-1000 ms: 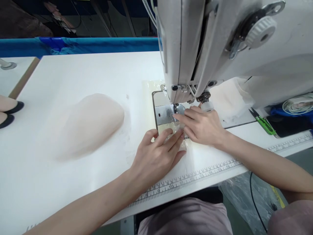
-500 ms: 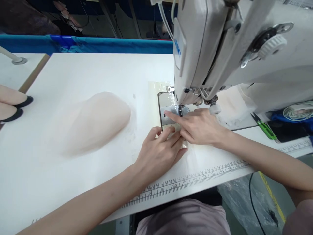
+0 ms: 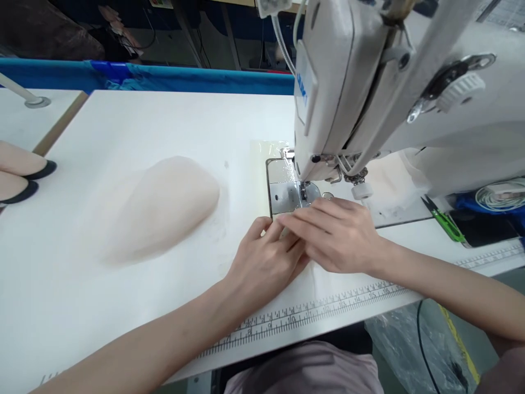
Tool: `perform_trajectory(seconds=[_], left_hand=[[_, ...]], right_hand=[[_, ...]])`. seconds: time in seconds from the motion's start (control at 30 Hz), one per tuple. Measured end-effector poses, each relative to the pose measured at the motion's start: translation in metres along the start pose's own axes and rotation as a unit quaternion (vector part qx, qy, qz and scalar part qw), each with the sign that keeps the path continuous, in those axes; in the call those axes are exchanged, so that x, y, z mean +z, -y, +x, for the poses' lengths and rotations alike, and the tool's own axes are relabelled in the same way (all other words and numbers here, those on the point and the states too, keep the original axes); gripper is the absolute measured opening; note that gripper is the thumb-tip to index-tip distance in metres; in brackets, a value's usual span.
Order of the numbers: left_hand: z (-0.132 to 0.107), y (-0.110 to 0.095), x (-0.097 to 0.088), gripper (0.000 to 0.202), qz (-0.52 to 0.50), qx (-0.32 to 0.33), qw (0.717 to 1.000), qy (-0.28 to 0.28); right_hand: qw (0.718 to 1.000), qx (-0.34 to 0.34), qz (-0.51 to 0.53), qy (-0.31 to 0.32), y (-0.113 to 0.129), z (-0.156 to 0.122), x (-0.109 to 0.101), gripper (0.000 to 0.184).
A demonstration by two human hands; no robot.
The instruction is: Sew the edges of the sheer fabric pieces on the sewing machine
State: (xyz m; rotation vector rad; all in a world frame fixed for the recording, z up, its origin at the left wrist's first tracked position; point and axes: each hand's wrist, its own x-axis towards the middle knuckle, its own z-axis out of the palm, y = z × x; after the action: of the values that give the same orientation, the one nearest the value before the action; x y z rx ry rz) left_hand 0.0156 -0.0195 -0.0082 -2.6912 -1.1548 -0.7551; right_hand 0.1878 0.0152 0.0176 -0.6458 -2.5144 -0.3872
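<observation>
My left hand [image 3: 268,254] rests on the white table just before the needle plate [image 3: 283,196], its fingers bent and pressed together. Over its fingertips lies my right hand [image 3: 342,235], with its fingers closed and overlapping the left ones. Whatever is between the fingers is hidden. Behind both hands stands the sewing machine [image 3: 328,82]; its presser foot [image 3: 303,190] is just beyond the right fingers. To the left, a pale beige sheer piece of fabric [image 3: 172,202] lies on the table.
Green-handled thread snips [image 3: 445,219] lie at the right beside a dark flat object [image 3: 484,227]. More pale fabric [image 3: 394,178] sits under the machine arm. A ruler strip [image 3: 295,320] runs along the front edge. Beige pieces with black ends [image 3: 20,172] jut in at the left.
My right hand has drawn back toward me from the needle plate, its pointing index finger now folded in over the left fingertips. My left hand has barely moved. The view has shifted slightly.
</observation>
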Motion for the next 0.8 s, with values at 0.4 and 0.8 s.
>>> perform_trajectory(seconds=[0.4, 0.8], left_hand=[[-0.004, -0.001, 0.001, 0.026, 0.037, 0.026, 0.999, 0.02], [-0.002, 0.003, 0.001, 0.026, 0.05, 0.028, 0.998, 0.015]], right_hand=[[0.965, 0.044, 0.104, 0.235, -0.022, -0.011, 0.014, 0.049], [0.973, 0.081, 0.167, 0.138, -0.02, -0.008, 0.005, 0.055]])
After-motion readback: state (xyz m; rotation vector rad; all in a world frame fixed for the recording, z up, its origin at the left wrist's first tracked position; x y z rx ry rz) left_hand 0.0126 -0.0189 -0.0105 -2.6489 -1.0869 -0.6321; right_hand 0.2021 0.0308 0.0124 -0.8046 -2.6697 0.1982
